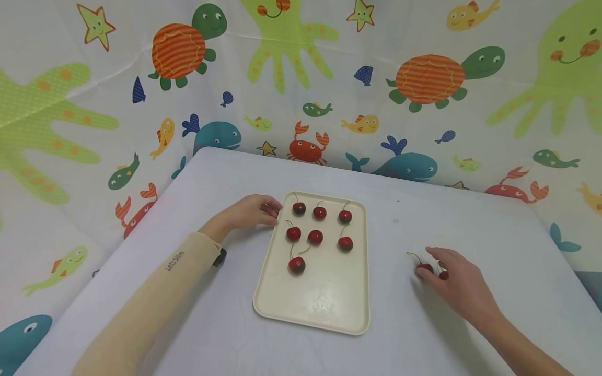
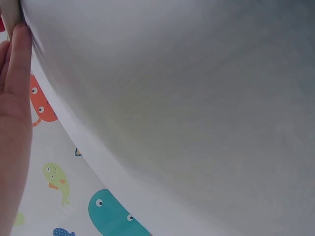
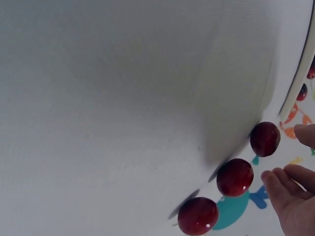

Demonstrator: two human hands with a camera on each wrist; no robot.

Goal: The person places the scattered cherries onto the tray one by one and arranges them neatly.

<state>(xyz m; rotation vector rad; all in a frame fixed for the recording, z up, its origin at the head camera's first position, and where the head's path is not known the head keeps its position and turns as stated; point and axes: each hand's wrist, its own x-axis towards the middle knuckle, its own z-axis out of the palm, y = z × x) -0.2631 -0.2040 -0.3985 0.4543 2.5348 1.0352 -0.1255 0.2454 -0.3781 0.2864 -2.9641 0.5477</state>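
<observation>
The white desk (image 1: 211, 334) bears a cream rectangular tray (image 1: 324, 305) near the dial's centre, its long sides running roughly twelve to six o'clock, and, at three o'clock from it, three loose red cherries (image 3: 235, 177).

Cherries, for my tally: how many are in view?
10 cherries: on the tray, three far, three middle, one near; three on the table by the right hand, which may hide more.
</observation>
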